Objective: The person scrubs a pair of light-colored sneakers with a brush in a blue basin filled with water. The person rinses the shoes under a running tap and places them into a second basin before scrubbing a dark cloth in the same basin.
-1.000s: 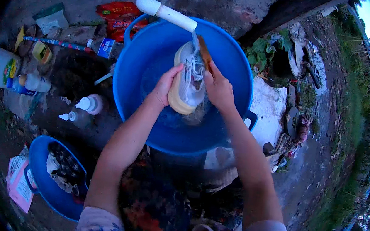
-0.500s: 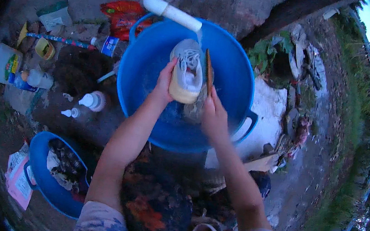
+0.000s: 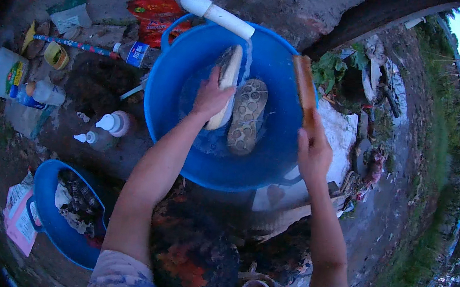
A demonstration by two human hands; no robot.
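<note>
Gripping the tilted shoe (image 3: 231, 74) inside the blue tub (image 3: 287, 113), your left hand (image 3: 211, 97) will likely find it light, bendy and slippery when wet; the thick sole edge (image 3: 218, 118) looks the firmest hold. Your right hand (image 3: 314, 153) clasps the wooden brush (image 3: 304, 87) near its lower end, at the tub's right side, apart from the shoe.

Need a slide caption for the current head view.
At a blue tub, left hand holding one shoe, right hand holding a wooden tool; another shoe lies sole-up inside.
</note>
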